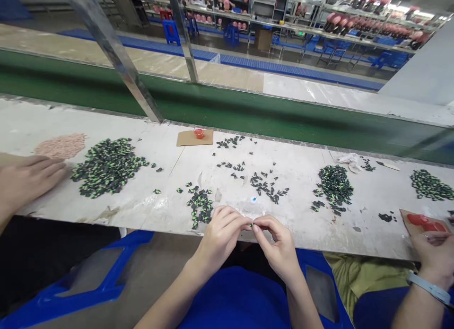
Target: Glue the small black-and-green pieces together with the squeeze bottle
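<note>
Over the table's front edge, my left hand (224,229) and my right hand (278,241) meet fingertip to fingertip. Between them is pinched a small black-and-green piece (250,225), mostly covered by the fingers. Just left of my left hand lies a small pile of black-and-green pieces (201,205). Beyond my hands, thin black pieces (266,186) are scattered loosely, with a further cluster of black pieces (230,142) near the back. A small blue-and-white spot (253,200) shows on the table just past my fingertips.
A red tub (199,133) sits on cardboard (184,138) at the back. Larger black-and-green piles lie left (108,168) and right (335,187); pinkish pieces (62,146) are farther left. Co-workers' hands appear left (33,180) and right (436,253). A metal post (117,55) stands behind.
</note>
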Demonstrator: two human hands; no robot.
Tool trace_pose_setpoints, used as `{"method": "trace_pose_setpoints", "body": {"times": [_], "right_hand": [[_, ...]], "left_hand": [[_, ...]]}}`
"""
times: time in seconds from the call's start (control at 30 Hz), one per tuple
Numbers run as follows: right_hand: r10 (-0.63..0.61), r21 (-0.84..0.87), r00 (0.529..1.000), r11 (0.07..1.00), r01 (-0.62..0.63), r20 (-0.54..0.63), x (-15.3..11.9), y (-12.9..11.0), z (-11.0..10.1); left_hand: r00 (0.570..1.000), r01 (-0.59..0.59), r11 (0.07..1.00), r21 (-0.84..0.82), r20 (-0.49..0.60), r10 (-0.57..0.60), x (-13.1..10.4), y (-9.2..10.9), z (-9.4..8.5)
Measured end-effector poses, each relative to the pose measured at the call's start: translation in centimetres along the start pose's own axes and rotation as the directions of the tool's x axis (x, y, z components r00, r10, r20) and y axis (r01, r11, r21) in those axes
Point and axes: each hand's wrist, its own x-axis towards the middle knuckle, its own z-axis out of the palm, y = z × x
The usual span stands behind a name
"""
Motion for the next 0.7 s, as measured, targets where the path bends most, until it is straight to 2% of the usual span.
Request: {"method": "trace_pose_setpoints", "body": {"times": [0.13,0.27,0.37,0.5,0.7], "right_hand": [[-0.051,-0.037,0.998,0.998,0.050,-0.027,-0.3,0.4,0.5],[-0.023,-0.013,0.999,1.000,0.023,-0.045,-0.6,0.7,0.6],[0.081,0.097,0.996,0.992,-0.077,-0.043,-0.7,0.9,0.3],[0.271,0.293,0.962,0.919,-0.264,0.019,-0.9,1.1,-0.4],[0.378,0.393,0.924,0.842,-0.370,0.060,-0.7,1.1,-1.0]], "left_hand": [[1.000,0.002,1.000,0.006,-0.006,-0.002,-0.1,-0.1,0.1],[1.000,0.001,0.997,-0.078,0.021,0.001,0.0,-0.3,0.1],[0.999,-0.016,0.992,-0.126,0.027,0.019,0.2,-0.4,0.4],[0.996,-0.053,0.992,-0.117,0.066,0.061,0.6,-0.5,0.5],[0.977,-0.166,0.986,-0.035,0.131,0.169,1.1,-0.6,0.2]]}}
